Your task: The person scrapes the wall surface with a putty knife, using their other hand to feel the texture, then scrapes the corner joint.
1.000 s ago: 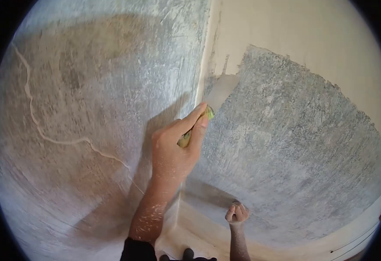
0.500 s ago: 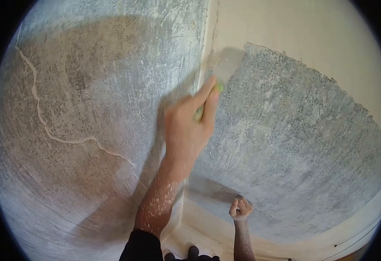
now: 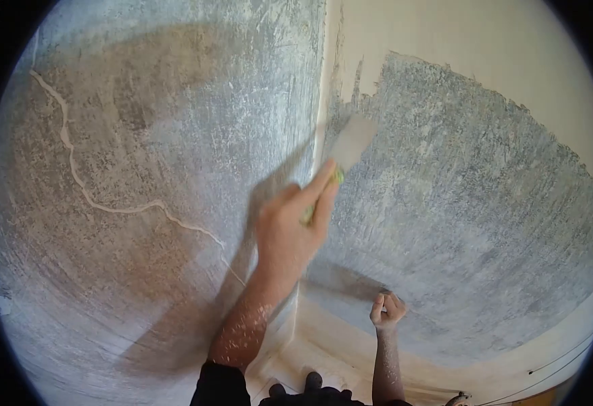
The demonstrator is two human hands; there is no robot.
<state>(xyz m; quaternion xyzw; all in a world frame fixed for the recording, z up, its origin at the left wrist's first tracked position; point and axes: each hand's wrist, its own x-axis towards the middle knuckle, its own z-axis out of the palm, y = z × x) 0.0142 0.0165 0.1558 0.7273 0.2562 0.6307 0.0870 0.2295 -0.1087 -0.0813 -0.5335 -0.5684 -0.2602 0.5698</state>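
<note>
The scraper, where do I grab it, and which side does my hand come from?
Hold the scraper by its greenish handle, probably coming from below, as the left hand does. The handle is narrow and slants down toward the person. The blade is wide and flat and points up and away, so gripping there would likely be awkward.

A mottled grey wall (image 3: pixel 141 135) stood left of the left hand (image 3: pixel 289 223); beyond the right hand (image 3: pixel 388 309), a second grey wall (image 3: pixel 459 203) bore cream coating (image 3: pixel 486 40) above; pale floor (image 3: pixel 296 362) lay below both.
</note>
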